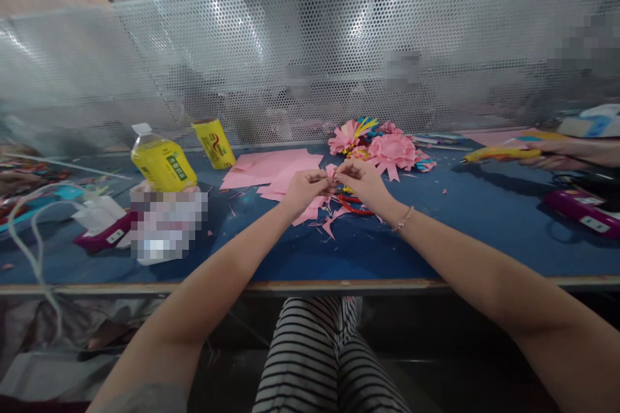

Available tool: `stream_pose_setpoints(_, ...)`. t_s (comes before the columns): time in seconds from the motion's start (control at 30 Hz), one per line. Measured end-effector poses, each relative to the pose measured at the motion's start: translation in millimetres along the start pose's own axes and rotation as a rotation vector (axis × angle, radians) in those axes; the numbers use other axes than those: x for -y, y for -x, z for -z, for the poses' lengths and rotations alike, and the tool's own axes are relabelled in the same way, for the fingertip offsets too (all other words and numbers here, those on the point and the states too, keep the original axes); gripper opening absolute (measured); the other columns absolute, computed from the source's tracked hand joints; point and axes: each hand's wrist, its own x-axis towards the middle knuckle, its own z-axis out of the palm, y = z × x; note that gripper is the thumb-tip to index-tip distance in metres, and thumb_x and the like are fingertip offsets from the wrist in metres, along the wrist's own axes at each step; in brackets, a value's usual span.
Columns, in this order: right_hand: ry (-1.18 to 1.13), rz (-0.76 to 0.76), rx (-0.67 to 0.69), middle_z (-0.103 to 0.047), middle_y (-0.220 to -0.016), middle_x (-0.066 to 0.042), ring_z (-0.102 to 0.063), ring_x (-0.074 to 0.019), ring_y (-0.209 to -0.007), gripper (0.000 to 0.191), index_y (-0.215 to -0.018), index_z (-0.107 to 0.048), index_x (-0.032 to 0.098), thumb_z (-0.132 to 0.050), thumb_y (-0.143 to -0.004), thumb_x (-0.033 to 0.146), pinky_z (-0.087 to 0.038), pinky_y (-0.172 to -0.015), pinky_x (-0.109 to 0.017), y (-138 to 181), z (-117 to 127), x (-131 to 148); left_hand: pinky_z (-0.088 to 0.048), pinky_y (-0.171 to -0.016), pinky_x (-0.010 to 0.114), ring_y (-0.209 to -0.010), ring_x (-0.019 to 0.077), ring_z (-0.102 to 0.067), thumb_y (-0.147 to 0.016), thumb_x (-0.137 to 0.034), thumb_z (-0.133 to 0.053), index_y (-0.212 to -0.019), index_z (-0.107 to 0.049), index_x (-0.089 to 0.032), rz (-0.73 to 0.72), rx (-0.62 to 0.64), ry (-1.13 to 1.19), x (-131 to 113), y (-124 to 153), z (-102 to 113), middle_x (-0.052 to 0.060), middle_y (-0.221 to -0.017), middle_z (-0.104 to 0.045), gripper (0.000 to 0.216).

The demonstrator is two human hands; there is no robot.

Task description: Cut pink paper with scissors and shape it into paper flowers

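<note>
My left hand and my right hand meet over the blue table, fingertips pinched together on a small piece of pink paper. Most of that piece is hidden by the fingers. Red-handled scissors lie just below my right hand, partly covered. Pink paper sheets are spread beside and behind my left hand, with pink scraps under both hands. Behind my right hand is a pile of paper flowers, mostly pink with yellow and blue parts.
At left stand a bottle of yellow liquid, a yellow canister and a purple power strip with white cables. At right, another person's hand holds a yellow pointed tool above a second purple strip. A perforated metal screen backs the table.
</note>
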Motion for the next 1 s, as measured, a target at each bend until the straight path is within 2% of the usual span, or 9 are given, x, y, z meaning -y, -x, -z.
stream_pose_setpoints(0.6,-0.120,-0.130,-0.095,-0.058,-0.066,0.000,-0.057,-0.0126,-0.062,0.010,-0.069,-0.052,0.018,-0.058,-0.064,0.023,-0.047,-0.064,-0.030,1.7,-4.2,-2.2,-0.051,-0.062,0.026,-0.056,0.0101,-0.059,-0.063,-0.020,-0.060,-0.064,-0.057,-0.012,-0.030,-0.061,-0.102,-2.3,0.3,-4.0,0.001,-0.059,-0.062,0.009)
stream_pose_setpoints(1.0,-0.028,-0.127,-0.091,-0.060,-0.068,-0.002,-0.057,-0.0127,-0.063,0.008,-0.069,-0.053,0.017,-0.058,-0.065,0.023,-0.047,-0.065,-0.029,-0.3,-2.0,1.4,-0.051,-0.061,0.029,-0.053,0.0109,-0.059,-0.067,-0.024,-0.059,-0.066,-0.059,-0.010,0.051,-0.094,0.027,-2.8,2.3,-6.4,0.004,-0.061,-0.063,0.015)
